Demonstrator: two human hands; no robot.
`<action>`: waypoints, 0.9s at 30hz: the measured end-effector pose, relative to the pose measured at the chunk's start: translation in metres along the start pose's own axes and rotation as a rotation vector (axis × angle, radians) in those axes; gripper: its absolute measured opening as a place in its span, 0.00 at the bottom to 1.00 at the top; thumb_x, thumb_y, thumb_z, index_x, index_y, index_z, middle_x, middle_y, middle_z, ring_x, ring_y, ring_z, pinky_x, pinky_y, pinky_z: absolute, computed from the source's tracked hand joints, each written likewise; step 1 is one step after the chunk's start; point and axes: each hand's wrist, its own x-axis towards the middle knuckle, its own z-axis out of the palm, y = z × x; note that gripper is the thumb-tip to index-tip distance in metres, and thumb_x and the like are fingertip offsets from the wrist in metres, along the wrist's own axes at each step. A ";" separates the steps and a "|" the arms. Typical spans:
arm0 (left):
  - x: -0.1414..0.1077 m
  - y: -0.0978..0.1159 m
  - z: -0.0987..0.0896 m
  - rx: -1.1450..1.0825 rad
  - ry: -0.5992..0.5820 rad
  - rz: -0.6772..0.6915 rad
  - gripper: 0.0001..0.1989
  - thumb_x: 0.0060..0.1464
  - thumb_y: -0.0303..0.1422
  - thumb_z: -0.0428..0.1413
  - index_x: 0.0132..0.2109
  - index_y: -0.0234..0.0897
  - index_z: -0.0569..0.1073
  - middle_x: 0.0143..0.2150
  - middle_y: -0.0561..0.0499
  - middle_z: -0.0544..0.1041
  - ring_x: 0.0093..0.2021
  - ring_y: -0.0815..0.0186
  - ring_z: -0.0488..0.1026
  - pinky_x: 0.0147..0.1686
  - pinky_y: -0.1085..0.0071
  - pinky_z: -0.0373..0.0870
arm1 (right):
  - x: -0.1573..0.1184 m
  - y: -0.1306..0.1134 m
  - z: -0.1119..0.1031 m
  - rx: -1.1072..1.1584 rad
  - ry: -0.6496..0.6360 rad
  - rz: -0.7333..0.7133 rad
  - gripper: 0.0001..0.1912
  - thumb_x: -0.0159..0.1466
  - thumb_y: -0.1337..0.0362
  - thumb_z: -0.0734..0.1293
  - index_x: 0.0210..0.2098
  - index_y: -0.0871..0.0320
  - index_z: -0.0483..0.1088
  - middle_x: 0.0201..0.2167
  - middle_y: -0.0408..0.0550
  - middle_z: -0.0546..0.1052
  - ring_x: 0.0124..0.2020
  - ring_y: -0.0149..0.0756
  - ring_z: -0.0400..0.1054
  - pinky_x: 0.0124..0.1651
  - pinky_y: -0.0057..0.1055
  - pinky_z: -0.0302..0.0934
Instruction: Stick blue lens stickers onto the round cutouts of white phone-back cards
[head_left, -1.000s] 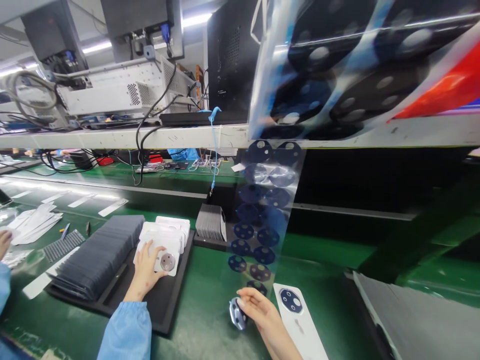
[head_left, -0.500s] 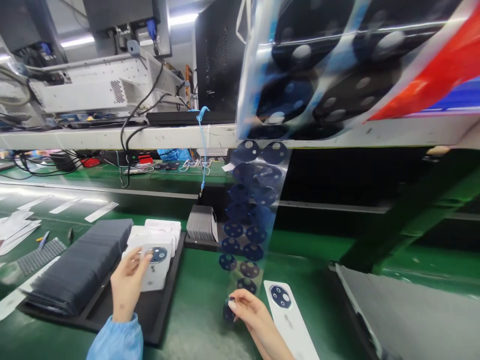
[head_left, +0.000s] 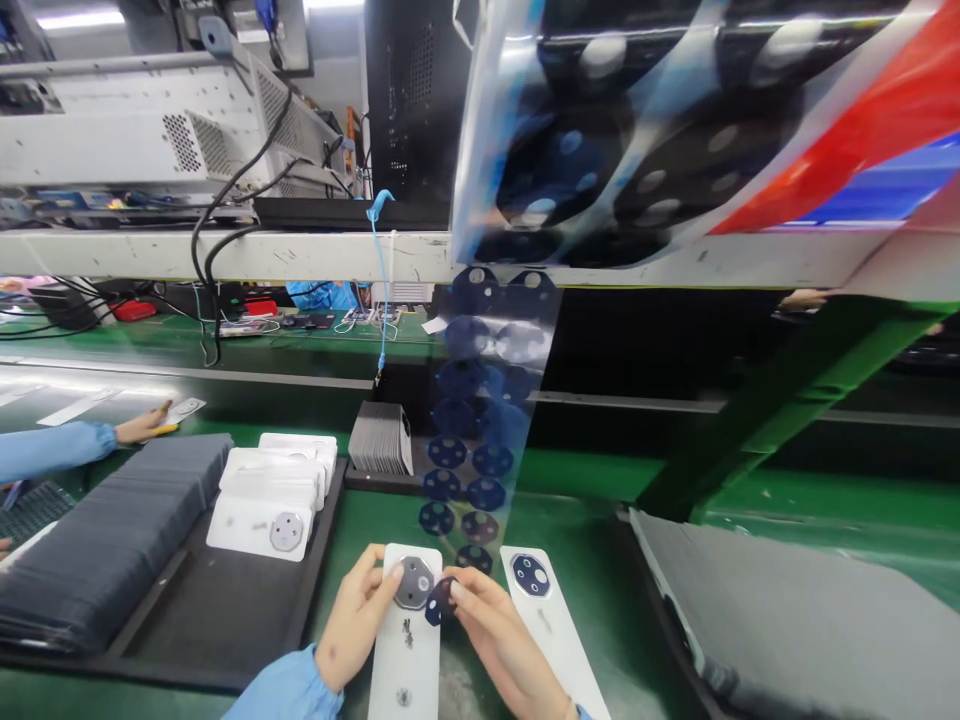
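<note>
My left hand (head_left: pixel 358 618) grips the upper left edge of a white phone back panel (head_left: pixel 405 665), its thumb by the grey octagonal camera area. Pinched in my right hand (head_left: pixel 501 630) is a dark round camera film (head_left: pixel 439 602) with holes. The film is at the right edge of that camera area; whether they touch, I cannot tell. A second white phone back panel (head_left: pixel 559 640), with a dark camera area, lies to the right, partly behind my right hand. Above my hands hangs a clear strip (head_left: pixel 489 490) bearing rows of the same dark films.
At left, a black tray (head_left: pixel 247 610) holds white panels (head_left: pixel 262 500) and a long dark stack (head_left: pixel 127 530). A rack of thin plates (head_left: pixel 380 440) stands behind. Grey sheets (head_left: pixel 787 610) lie at right. A co-worker's hand (head_left: pixel 142 425) reaches in at far left.
My left hand has moved right from the tray with a white panel. My right hand has drawn a film away from the strip's bottom. A co-worker's arm has appeared at left.
</note>
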 end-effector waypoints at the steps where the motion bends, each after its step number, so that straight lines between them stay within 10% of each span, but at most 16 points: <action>1: 0.001 -0.002 0.001 -0.009 -0.009 -0.011 0.20 0.56 0.49 0.57 0.43 0.36 0.68 0.28 0.49 0.80 0.24 0.67 0.74 0.23 0.77 0.67 | 0.001 0.002 0.000 -0.060 0.052 -0.028 0.14 0.50 0.54 0.78 0.27 0.57 0.75 0.31 0.45 0.77 0.35 0.37 0.68 0.43 0.32 0.61; 7: 0.001 -0.014 0.007 -0.123 -0.019 -0.076 0.23 0.54 0.49 0.59 0.46 0.35 0.68 0.31 0.48 0.80 0.24 0.69 0.72 0.23 0.77 0.63 | -0.003 0.007 0.010 -0.249 0.259 -0.115 0.17 0.48 0.52 0.79 0.26 0.58 0.75 0.25 0.43 0.75 0.31 0.36 0.66 0.38 0.31 0.61; 27: -0.004 -0.020 0.012 -0.168 -0.158 -0.052 0.21 0.60 0.44 0.55 0.55 0.39 0.64 0.40 0.48 0.79 0.34 0.65 0.74 0.34 0.73 0.66 | -0.005 0.008 0.010 -0.226 0.276 -0.016 0.18 0.47 0.52 0.79 0.26 0.58 0.76 0.25 0.46 0.78 0.30 0.38 0.69 0.38 0.32 0.63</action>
